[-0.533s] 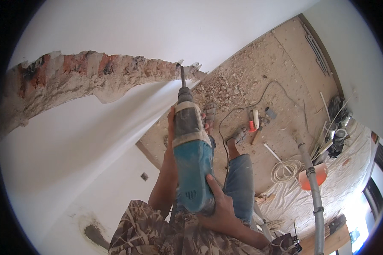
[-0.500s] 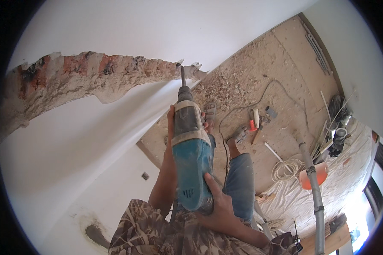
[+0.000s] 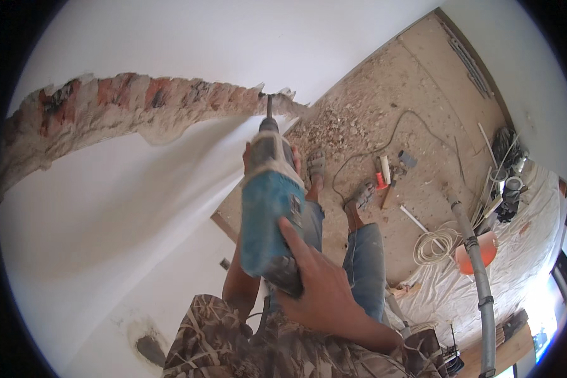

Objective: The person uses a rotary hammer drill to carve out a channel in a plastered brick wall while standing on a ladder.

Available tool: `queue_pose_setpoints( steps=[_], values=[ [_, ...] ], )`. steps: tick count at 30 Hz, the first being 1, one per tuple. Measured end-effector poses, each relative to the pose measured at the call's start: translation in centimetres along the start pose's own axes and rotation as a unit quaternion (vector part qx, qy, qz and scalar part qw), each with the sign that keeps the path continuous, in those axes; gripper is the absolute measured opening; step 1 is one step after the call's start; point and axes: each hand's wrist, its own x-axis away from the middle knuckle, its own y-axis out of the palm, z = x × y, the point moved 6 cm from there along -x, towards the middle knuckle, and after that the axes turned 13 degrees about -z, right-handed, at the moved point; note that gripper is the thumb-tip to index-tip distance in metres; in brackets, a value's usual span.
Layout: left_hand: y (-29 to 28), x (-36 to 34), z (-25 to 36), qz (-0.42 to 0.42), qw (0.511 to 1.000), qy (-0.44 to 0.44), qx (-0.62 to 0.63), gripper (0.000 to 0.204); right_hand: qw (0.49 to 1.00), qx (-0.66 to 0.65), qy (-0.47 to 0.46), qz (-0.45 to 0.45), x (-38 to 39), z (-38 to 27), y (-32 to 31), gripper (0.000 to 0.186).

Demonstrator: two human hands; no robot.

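Note:
Both hands hold a teal-and-grey rotary hammer [image 3: 269, 205], coated in dust. Its thin steel bit [image 3: 269, 107] points away from me, with the tip at the lower end of a rough channel [image 3: 126, 104] broken into the white wall. My left hand [image 3: 246, 157] wraps round the front of the body, fingers showing on both sides. At the rear, my right hand [image 3: 321, 277] grips the handle, its index finger stretched along the housing. The palm side of that grip and the trigger are hidden.
Rubble [image 3: 334, 126] covers the floor by the wall and around my sandalled feet. A cable [image 3: 394, 135] winds across it. A hammer [image 3: 392, 188], a coil of white cable [image 3: 436, 246], an orange bucket [image 3: 479, 252] and a grey metal pole [image 3: 479, 277] are on the right.
The rotary hammer's rear end has risen and shifted slightly left, with both hands moving along. Its bit stays at the channel's end. The floor view has shifted slightly right.

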Motion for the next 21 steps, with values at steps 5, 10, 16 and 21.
queue_pose_setpoints(
  steps=[5, 10, 16, 21],
  values=[
    [-4.0, -0.7, -6.7, -0.096, 0.994, 0.005, -0.049, 0.083, 0.996, -0.047, 0.04, 0.066, 6.0, 5.7, -0.8, 0.111],
    [-2.4, 0.3, -8.9, -0.031, 0.984, 0.022, -0.172, 0.082, 0.983, -0.16, 0.032, 0.085, 9.0, 9.7, -2.1, 0.114],
    [-1.1, -1.5, -8.9, 0.034, 0.967, 0.037, -0.248, 0.066, 0.968, -0.232, -0.03, 0.095, 10.1, 10.7, -7.3, 0.111],
    [0.7, -3.7, -8.3, 0.04, 0.959, 0.043, -0.276, 0.06, 0.939, -0.321, 0.079, 0.089, 10.0, 10.3, -12.5, 0.093]
  ],
)
